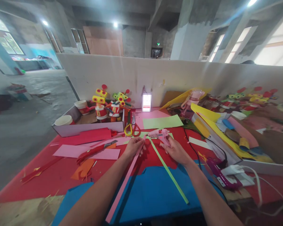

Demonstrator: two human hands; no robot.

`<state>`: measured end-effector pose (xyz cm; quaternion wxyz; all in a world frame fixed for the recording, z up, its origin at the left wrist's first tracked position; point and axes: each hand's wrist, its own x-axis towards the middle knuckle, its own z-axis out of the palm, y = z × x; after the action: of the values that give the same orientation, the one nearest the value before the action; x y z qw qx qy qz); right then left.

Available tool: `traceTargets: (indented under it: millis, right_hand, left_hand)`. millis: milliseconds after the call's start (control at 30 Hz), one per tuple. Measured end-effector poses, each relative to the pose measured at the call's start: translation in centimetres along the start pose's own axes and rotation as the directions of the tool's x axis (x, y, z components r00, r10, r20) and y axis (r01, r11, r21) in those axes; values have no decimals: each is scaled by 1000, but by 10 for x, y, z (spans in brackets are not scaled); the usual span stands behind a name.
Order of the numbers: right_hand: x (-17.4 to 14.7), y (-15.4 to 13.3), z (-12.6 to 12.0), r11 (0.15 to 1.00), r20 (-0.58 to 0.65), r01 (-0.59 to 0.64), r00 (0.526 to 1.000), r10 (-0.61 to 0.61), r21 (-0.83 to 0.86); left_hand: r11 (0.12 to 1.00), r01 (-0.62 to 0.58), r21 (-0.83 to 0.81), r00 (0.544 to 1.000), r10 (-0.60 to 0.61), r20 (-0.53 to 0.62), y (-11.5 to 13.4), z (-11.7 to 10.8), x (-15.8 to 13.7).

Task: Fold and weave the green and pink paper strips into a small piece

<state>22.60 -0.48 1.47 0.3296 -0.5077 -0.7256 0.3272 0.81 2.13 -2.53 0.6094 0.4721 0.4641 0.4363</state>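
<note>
In our left hand (134, 148) the fingertips pinch a pink strip (124, 181), which slants down over the blue sheet (151, 188) toward us; in our right hand (176, 153) the fingers curl round the handle of a pink glue gun (160, 135), its nozzle pointing leftward near the strip's upper end. Between our forearms a green strip (168, 169) runs obliquely down the sheet, and scissors (133, 121) lie beyond our hands.

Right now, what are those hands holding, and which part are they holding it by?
The right hand holds the pink glue gun by its handle. The left hand pinches the pink paper strip near its far end.
</note>
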Motion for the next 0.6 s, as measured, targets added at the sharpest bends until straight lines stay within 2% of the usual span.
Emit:
traceTargets:
  millis: [600]
  right_hand:
    - [1,7,-1,1000,-3,4,1000,-4,-8]
  left_hand:
    - [1000,8,10,1000,-9,11,2,1,0]
